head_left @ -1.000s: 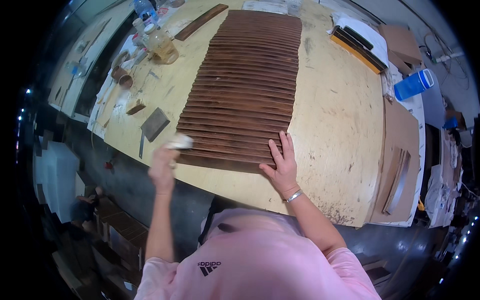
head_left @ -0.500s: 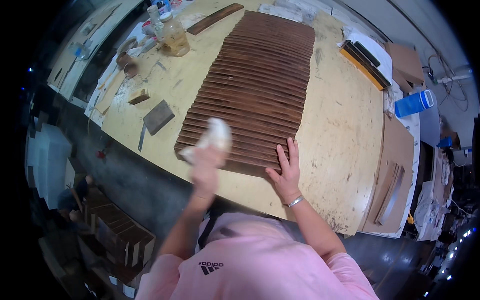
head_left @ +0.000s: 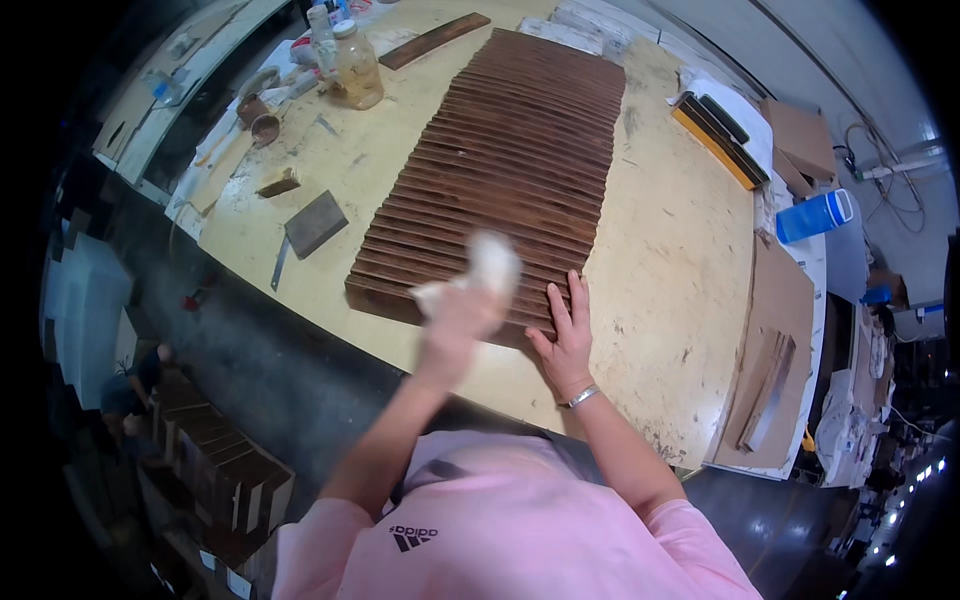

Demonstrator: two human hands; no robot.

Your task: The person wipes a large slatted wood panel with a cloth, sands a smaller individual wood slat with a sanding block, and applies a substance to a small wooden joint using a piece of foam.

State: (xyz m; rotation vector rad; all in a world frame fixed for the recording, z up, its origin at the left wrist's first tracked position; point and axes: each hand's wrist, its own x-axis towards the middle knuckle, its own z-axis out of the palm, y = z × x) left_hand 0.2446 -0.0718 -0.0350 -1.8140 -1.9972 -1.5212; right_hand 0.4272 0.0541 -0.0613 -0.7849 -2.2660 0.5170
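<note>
A long dark-brown wooden panel [head_left: 510, 150] with ridges running across it lies on the pale worktable [head_left: 670, 280], its near end facing me. My left hand [head_left: 460, 325], smeared by motion, is closed around a white cloth [head_left: 494, 262] over the near part of the ridges. Part of the cloth sticks out to the left of the fingers, by the panel's near edge. At the panel's near right corner rests my right hand [head_left: 567, 338], its fingers stretched out and apart on the wood, with nothing held. A silver bracelet [head_left: 582, 396] circles the right wrist.
Left of the panel lie a dark flat block [head_left: 316, 224], a thin metal strip [head_left: 280, 262] and a small block [head_left: 278, 182]. A glass jar [head_left: 357, 70] stands farther back. On the right are a yellow-and-black bar [head_left: 715, 145], a blue jug [head_left: 810, 218] and wood strips [head_left: 768, 390].
My left hand has moved right with the white cloth, across the panel's near end. My right hand keeps its place on the corner. The whole view has shifted slightly.
</note>
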